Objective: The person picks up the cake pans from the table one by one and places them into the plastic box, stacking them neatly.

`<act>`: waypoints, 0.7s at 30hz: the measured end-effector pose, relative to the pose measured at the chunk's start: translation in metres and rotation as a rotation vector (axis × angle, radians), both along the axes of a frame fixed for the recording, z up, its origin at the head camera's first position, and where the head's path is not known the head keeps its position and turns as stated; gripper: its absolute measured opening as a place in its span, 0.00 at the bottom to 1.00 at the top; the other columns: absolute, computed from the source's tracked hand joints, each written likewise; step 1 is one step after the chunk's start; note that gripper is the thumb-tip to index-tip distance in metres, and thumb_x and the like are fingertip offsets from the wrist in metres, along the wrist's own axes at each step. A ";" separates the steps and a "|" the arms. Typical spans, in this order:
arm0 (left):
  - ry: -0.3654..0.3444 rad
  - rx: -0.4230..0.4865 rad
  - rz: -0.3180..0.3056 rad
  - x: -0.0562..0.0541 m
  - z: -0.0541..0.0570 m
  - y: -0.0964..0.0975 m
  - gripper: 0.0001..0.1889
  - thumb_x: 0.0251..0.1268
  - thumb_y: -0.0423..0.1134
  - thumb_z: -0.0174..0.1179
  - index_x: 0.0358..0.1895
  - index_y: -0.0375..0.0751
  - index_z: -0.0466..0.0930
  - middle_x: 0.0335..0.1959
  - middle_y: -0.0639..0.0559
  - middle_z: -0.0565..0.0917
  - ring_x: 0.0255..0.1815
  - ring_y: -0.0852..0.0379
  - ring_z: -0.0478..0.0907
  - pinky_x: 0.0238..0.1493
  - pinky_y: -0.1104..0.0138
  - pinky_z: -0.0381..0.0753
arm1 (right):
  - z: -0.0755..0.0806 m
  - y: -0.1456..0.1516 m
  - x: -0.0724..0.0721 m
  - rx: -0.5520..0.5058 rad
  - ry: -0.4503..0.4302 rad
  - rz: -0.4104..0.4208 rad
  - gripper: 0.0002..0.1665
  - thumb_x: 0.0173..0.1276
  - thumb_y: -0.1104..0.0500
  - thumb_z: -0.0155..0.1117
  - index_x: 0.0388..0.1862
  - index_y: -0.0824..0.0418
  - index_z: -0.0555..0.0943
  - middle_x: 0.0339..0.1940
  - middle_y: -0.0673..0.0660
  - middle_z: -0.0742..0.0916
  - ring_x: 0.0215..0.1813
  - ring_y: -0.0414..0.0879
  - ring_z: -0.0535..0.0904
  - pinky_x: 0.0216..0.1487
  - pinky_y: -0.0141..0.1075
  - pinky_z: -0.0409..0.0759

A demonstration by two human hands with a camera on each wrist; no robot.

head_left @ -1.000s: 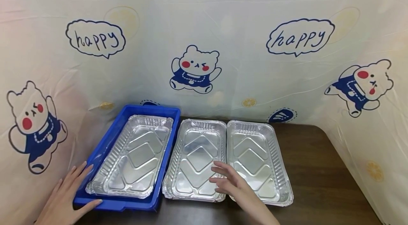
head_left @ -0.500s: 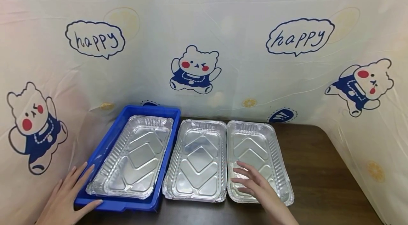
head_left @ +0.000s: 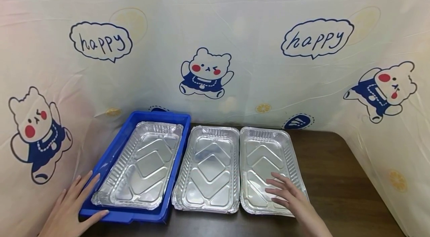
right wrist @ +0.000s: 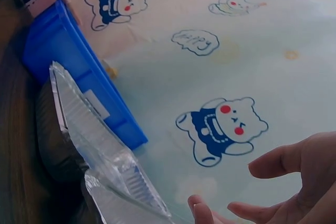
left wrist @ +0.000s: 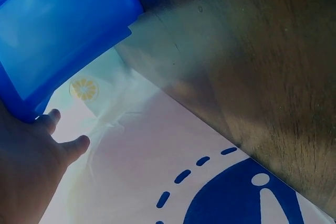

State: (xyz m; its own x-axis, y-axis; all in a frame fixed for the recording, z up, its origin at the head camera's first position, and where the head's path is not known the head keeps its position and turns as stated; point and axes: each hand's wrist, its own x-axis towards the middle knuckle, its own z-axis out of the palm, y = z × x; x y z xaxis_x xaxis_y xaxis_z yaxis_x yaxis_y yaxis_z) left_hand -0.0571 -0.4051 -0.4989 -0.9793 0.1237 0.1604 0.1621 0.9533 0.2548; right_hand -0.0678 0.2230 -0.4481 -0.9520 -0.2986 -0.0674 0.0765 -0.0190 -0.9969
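My left hand (head_left: pixel 68 207) rests at the near left corner of a blue plastic tray (head_left: pixel 125 217), fingers extended along its rim. Inside that tray lies a rectangular foil pan (head_left: pixel 147 164). A second foil pan (head_left: pixel 208 168) sits on the table just right of the tray, and a third foil pan (head_left: pixel 262 162) lies beside it, rims side by side. Over the near right part of the third pan hovers my right hand (head_left: pixel 292 196), fingers loosely bent and holding nothing. The right wrist view also shows this hand (right wrist: pixel 283 182) with thumb and fingers apart.
A dark wooden table (head_left: pixel 336 184) extends to the right of the pans. Behind and on both sides hangs a pale curtain (head_left: pixel 255 80) printed with bears and the word "happy". It meets the table close behind the tray and pans.
My right hand has moved rightward, from over the middle pan's right edge to over the right pan. The left hand, tray and pans have stayed in place.
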 end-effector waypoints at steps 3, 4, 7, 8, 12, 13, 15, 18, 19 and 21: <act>0.004 0.002 0.002 0.000 0.001 0.000 0.59 0.65 0.60 0.71 0.88 0.45 0.41 0.87 0.34 0.43 0.86 0.32 0.26 0.73 0.47 0.06 | 0.001 0.009 0.002 0.003 -0.020 -0.017 0.28 0.89 0.62 0.40 0.64 0.26 0.75 0.61 0.35 0.85 0.60 0.34 0.83 0.59 0.30 0.81; 0.005 0.002 0.003 0.000 0.001 0.001 0.59 0.65 0.60 0.71 0.88 0.45 0.42 0.87 0.34 0.43 0.86 0.32 0.26 0.73 0.47 0.06 | 0.001 0.011 0.002 0.008 -0.022 -0.026 0.28 0.89 0.62 0.40 0.64 0.27 0.75 0.61 0.35 0.85 0.60 0.34 0.83 0.59 0.30 0.81; 0.008 0.000 0.005 0.001 0.001 0.001 0.58 0.65 0.61 0.71 0.88 0.45 0.42 0.86 0.33 0.44 0.86 0.32 0.26 0.73 0.47 0.06 | 0.000 0.019 0.003 0.025 -0.066 -0.075 0.24 0.89 0.61 0.41 0.67 0.34 0.75 0.60 0.37 0.86 0.59 0.35 0.84 0.58 0.30 0.82; 0.010 0.001 0.004 0.001 0.001 0.002 0.58 0.65 0.61 0.71 0.88 0.45 0.42 0.86 0.33 0.44 0.86 0.32 0.26 0.73 0.47 0.06 | 0.000 0.022 0.004 0.028 -0.083 -0.088 0.23 0.89 0.60 0.41 0.68 0.37 0.74 0.60 0.37 0.86 0.58 0.35 0.84 0.58 0.30 0.82; 0.021 0.005 0.001 0.001 0.001 0.002 0.58 0.64 0.60 0.71 0.88 0.46 0.43 0.87 0.34 0.45 0.86 0.33 0.27 0.74 0.47 0.06 | -0.004 0.036 0.005 0.044 -0.118 -0.131 0.20 0.90 0.59 0.41 0.69 0.40 0.73 0.59 0.38 0.86 0.58 0.35 0.85 0.57 0.29 0.82; 0.024 0.007 0.000 0.001 0.001 0.002 0.58 0.64 0.60 0.71 0.88 0.46 0.43 0.87 0.34 0.45 0.86 0.32 0.27 0.74 0.47 0.06 | -0.005 0.040 0.005 0.047 -0.117 -0.136 0.21 0.90 0.58 0.41 0.68 0.38 0.74 0.58 0.37 0.86 0.58 0.35 0.85 0.57 0.29 0.82; 0.028 0.007 0.000 0.001 0.001 0.003 0.58 0.64 0.60 0.71 0.88 0.46 0.43 0.87 0.34 0.44 0.86 0.33 0.27 0.74 0.47 0.06 | -0.007 0.047 0.005 0.061 -0.106 -0.157 0.22 0.90 0.59 0.39 0.64 0.34 0.75 0.57 0.37 0.87 0.57 0.35 0.85 0.56 0.28 0.82; 0.027 0.010 0.002 0.001 0.001 0.003 0.58 0.64 0.60 0.71 0.88 0.46 0.43 0.87 0.34 0.44 0.86 0.33 0.27 0.74 0.47 0.07 | -0.011 0.055 0.007 0.095 -0.137 -0.222 0.20 0.90 0.57 0.41 0.67 0.40 0.75 0.56 0.38 0.87 0.56 0.34 0.85 0.54 0.27 0.82; 0.023 0.011 0.003 0.001 0.001 0.003 0.58 0.65 0.60 0.71 0.88 0.45 0.43 0.87 0.34 0.44 0.86 0.33 0.26 0.74 0.47 0.06 | -0.013 0.057 0.007 0.112 -0.141 -0.250 0.20 0.90 0.58 0.41 0.71 0.46 0.73 0.56 0.39 0.88 0.55 0.35 0.86 0.54 0.28 0.83; 0.010 0.014 0.008 0.001 0.001 0.003 0.58 0.65 0.60 0.70 0.88 0.45 0.43 0.87 0.34 0.44 0.86 0.32 0.26 0.73 0.47 0.06 | -0.016 0.061 0.008 0.140 -0.165 -0.292 0.23 0.90 0.58 0.42 0.77 0.60 0.68 0.56 0.42 0.87 0.54 0.35 0.86 0.53 0.28 0.83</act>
State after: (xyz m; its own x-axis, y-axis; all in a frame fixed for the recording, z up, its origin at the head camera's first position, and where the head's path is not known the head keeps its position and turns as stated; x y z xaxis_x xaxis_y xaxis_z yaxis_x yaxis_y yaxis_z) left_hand -0.0562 -0.4024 -0.4975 -0.9786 0.1134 0.1716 0.1569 0.9510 0.2664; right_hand -0.0597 0.2845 -0.4638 -0.9687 0.0069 -0.2483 0.2482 0.0720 -0.9660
